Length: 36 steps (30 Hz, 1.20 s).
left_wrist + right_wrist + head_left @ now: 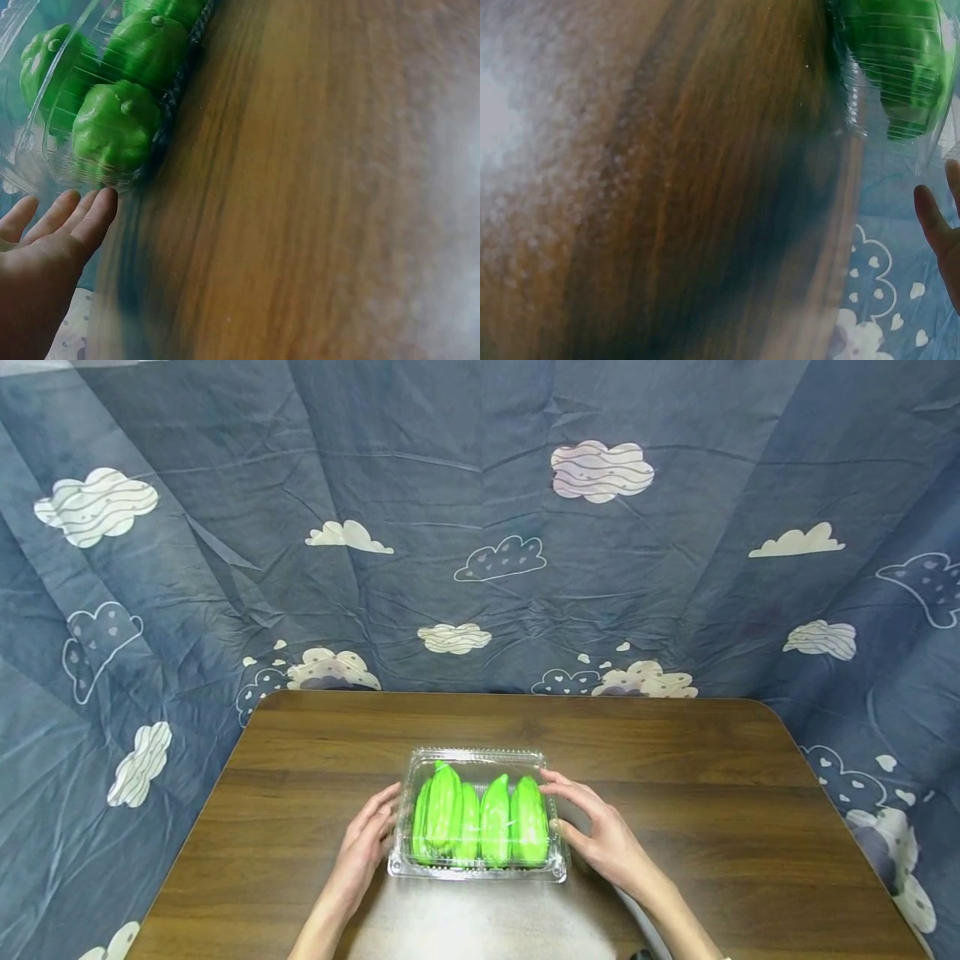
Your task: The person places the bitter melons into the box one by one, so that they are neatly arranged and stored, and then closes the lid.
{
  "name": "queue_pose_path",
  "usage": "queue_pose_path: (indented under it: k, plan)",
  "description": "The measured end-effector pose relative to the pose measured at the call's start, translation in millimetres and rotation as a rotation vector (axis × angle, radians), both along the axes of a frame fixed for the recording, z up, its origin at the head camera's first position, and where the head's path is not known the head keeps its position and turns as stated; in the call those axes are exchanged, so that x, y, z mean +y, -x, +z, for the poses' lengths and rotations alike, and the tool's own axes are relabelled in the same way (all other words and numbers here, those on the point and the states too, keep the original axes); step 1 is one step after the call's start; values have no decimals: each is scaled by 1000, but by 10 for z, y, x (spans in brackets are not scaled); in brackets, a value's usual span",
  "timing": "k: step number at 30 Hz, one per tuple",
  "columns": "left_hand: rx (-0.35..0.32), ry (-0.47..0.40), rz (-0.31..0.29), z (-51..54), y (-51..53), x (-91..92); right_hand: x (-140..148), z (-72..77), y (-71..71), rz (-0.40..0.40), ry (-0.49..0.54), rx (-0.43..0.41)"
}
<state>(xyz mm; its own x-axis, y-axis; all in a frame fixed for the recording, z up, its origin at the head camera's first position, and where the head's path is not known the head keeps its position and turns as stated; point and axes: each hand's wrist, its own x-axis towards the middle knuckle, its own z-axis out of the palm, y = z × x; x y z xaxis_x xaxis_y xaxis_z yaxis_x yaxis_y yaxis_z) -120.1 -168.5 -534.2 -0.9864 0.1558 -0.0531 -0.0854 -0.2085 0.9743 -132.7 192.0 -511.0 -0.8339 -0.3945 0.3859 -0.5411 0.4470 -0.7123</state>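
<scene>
Near the front of the table sits a clear plastic clamshell box (480, 872). Its lid looks closed. Inside are several bright green, long, ribbed fruit-like pieces (495, 822), standing side by side with tapered tips; their exact kind cannot be told. My left hand (363, 843) is at the box's left side, its fingers (96, 217) nearly straight and reaching to the wall. On the opposite side my right hand (600, 831) has its fingers spread along the right wall, the thumb lower down. Whether either hand presses on the plastic is hard to see.
The brown wood-grain table (675, 777) extends around the box, with a bright glare in front. A dark blue curtain (480, 610) with cloud prints hangs behind and at both sides. A small dark object (641, 954) shows at the bottom edge.
</scene>
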Motion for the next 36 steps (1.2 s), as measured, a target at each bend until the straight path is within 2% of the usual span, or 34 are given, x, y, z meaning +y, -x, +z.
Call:
queue_pose_path:
  k: [4, 11, 14, 20, 25, 29, 36]
  plan:
    - [26, 33, -27, -2, -45, -42, -2, -16, -9, 1, -32, 41]
    - [50, 191, 9, 32, -119, -90, -16, -19, -49, -34, -106, 57]
    - [60, 216, -28, 37, -128, -126, -22, -14, -59, -42, -124, 68]
    - [59, 182, -205, 58, -127, -215, -28, -28, -58, -32, -130, 96]
    - [42, 88, -307, 86, -111, -244, -15, -58, -68, -12, -116, 112]
    - [10, 25, -355, 112, -101, -257, -21, -63, -95, -2, -77, 94]
    - [-22, -4, -352, 142, -85, -254, -69, -16, -178, -17, -1, -19]
